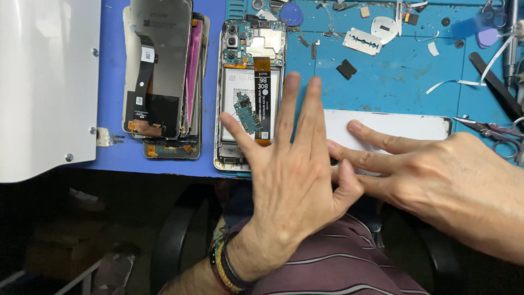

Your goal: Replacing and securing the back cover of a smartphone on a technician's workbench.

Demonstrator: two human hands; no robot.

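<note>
Left hand (292, 180) spread flat, fingers splayed wide, palm down over the near edge of the bench (382, 82); fingertips reaching onto the lower half of the opened phone (251, 93) and the left end of the white back cover (390, 128). Nothing gripped. Braided cords and a dark band round the wrist.

Right hand (436, 169) also open, fingers stretched out flat and pressing on the white back cover, index and middle fingers lying along its smooth surface. Thumb of left hand touching the right hand's fingers. No clamping by either of the hands.

White back cover: long, rounded-corner slab, matte plastic look, lying flat at the near edge of the blue mat, just right of the opened phone.

Opened phone: back removed, lying face down; green circuit board and camera modules at the top, pale battery below, black ribbon cable with orange ends running down the middle, small green board loose on the battery.

Left of it, a stack of screens (164, 76): dark glossy panels, black flex strips, pink edge showing in the pile.

Far left, a white metal panel (46, 82) with screw heads.

On the mat beyond: razor blade (362, 41), thin and steel-grey; small black square chip (346, 69); scissors (491, 131) at right edge; purple pick (487, 37), rounded.
</note>
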